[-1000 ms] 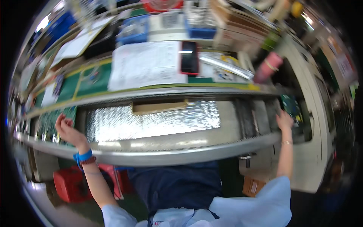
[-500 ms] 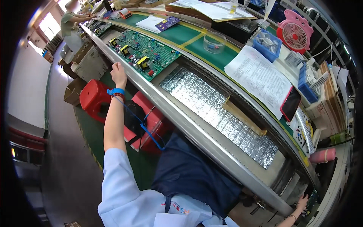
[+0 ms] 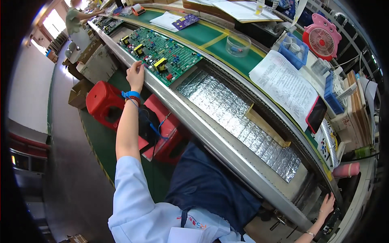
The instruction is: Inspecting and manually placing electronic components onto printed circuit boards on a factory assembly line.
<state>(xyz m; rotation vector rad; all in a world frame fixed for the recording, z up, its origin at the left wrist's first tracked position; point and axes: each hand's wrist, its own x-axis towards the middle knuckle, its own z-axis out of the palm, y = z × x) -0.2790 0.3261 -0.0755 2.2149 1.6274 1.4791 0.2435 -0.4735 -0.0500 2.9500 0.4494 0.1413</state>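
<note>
1. Curling its fingers, the left grip (image 3: 135, 75) sits at the near rail of the conveyor (image 3: 227, 164); I cannot tell whether it has hold of anything.
2. The right grip (image 3: 326, 205), fingers extended and apart with nothing visible in it, is at the conveyor's right end.
3. Just beyond the left grip, a large green circuit board (image 3: 164, 54) lies across the conveyor, toward its left end, with yellow-and-black parts standing on it.
4. Right of the board, silvery foil (image 3: 239, 121) covers the conveyor bed, a tan strip (image 3: 267, 126) along its far side.
5. Behind runs the green-topped desk (image 3: 208, 35): a purple board (image 3: 185, 22) and a clear round container (image 3: 238, 45), then printed sheets (image 3: 285, 85) near its front edge, with a red-edged phone (image 3: 316, 115) at their right end.
</note>
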